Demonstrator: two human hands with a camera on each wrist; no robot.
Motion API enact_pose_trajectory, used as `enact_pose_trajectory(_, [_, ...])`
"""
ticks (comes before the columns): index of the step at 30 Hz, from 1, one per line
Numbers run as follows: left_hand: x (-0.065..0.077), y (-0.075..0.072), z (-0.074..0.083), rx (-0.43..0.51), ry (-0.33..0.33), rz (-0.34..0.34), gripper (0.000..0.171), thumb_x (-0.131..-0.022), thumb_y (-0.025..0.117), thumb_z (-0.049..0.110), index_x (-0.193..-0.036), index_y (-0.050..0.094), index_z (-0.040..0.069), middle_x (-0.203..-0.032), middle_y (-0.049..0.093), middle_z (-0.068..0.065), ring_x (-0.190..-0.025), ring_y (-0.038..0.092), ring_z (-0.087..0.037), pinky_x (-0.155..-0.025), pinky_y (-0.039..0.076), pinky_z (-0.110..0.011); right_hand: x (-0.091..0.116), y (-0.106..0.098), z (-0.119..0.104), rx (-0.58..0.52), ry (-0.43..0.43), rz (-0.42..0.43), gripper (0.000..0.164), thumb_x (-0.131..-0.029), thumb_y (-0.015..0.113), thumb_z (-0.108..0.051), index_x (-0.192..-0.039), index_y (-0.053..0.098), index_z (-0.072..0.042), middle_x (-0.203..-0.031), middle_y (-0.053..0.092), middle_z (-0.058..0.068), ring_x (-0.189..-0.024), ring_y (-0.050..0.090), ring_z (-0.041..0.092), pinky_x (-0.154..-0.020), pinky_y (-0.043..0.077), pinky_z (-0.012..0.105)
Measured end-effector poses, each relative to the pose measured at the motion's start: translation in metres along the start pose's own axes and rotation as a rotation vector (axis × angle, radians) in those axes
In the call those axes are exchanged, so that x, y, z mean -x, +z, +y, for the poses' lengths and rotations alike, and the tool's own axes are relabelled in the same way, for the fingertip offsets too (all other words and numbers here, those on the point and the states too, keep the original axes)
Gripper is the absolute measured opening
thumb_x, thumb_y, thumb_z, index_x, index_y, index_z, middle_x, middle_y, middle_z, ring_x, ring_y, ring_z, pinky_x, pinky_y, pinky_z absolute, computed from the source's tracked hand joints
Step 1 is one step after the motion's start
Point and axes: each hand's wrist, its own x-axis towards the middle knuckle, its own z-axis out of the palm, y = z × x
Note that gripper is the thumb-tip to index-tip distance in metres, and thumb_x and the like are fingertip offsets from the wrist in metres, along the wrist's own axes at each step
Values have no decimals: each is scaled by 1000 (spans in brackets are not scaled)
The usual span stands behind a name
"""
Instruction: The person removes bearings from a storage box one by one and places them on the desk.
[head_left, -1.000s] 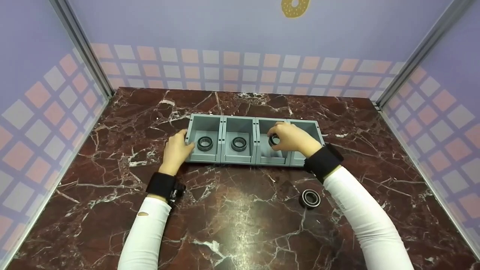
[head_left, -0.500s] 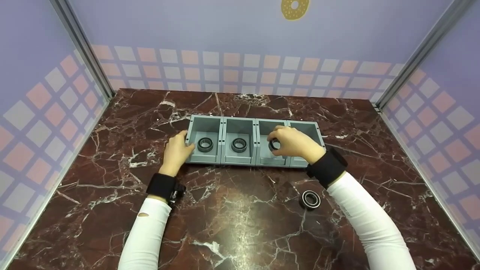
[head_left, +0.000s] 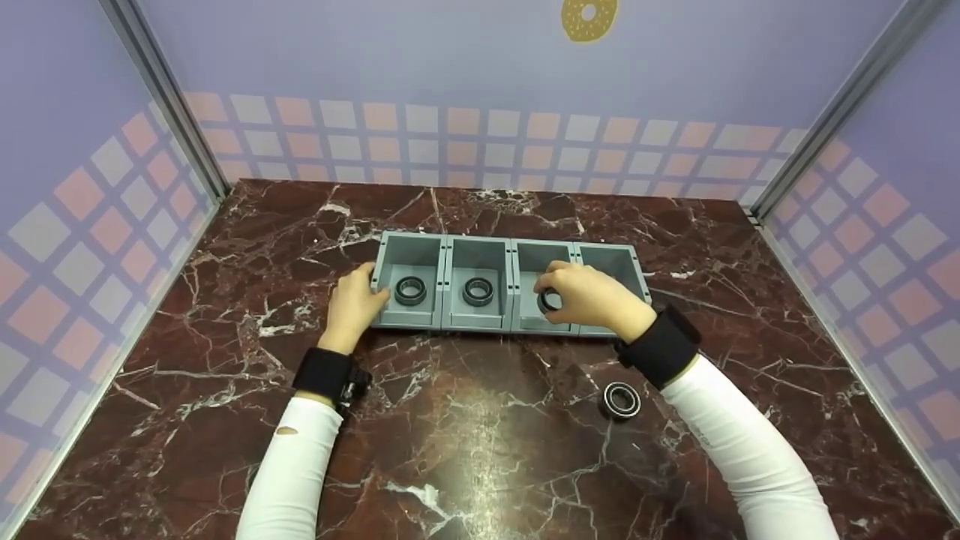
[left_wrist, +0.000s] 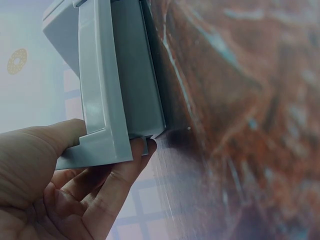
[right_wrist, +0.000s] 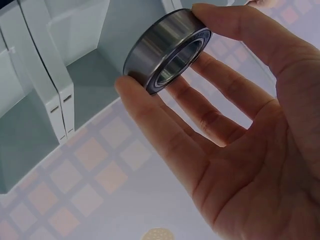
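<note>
My right hand (head_left: pixel 596 296) pinches a ball bearing (right_wrist: pixel 167 52) between thumb and fingertips, over the third bin from the left. In the right wrist view the bearing is a shiny steel ring, tilted, with a dark seal. My left hand (head_left: pixel 354 304) grips the left end wall of the row of grey bins (head_left: pixel 478 322); in the left wrist view its thumb lies over the rim, with fingers on the other side. One bearing (head_left: pixel 410 291) lies flat in the leftmost bin, another bearing (head_left: pixel 478 292) in the second. The right hand partly covers the third and fourth bins.
Another bearing (head_left: pixel 621 400) lies on the dark red marble tabletop (head_left: pixel 465 450), in front of the bins and near the right forearm. Patterned panels (head_left: pixel 480 75) enclose the table at the back and both sides.
My right hand has shifted slightly toward the front of the third bin, with the bearing still pinched. The left hand keeps its place on the end bin.
</note>
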Motion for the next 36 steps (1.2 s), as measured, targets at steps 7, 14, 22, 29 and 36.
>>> enact_pose_trajectory(7, [1,0,1,-8,-1,-9,51,-84,65,11,-131,49,-3,-104,63,-25,-66,61,-34,-61,45,-45,6,2,-6,25,-50,32,31,-74,72,-11,-105,68,-7,-101,60,10,-87,59,26,-78,45,43])
enact_pose_trajectory(14, [1,0,1,-6,-8,-23,52,-85,67,11,-132,48,-2,-106,63,-24,-62,61,-30,-58,44,-41,11,4,-11,48,-99,40,32,-72,74,-11,-103,69,-7,-101,60,9,-87,60,25,-77,47,42])
enact_pose_trajectory(22, [0,0,1,-10,-16,-11,50,-84,66,11,-131,50,-1,-107,63,-24,-69,62,-34,-61,46,-46,18,7,-17,44,-97,14,36,-71,75,-9,-106,68,-7,-101,59,10,-89,60,26,-77,47,41])
enact_pose_trajectory(29, [1,1,1,-5,-6,-10,51,-84,66,11,-131,50,-1,-105,64,-24,-60,59,-30,-57,43,-42,24,12,-21,50,-88,-8,40,-71,78,-14,-108,67,-6,-102,58,8,-90,60,26,-79,47,40])
enact_pose_trajectory(36, [1,0,0,-4,9,-3,51,-84,66,10,-130,50,-3,-100,65,-25,-53,55,-26,-52,39,-37,26,15,-25,38,-96,-17,39,-70,78,-17,-107,68,-8,-100,59,6,-85,60,24,-76,48,38])
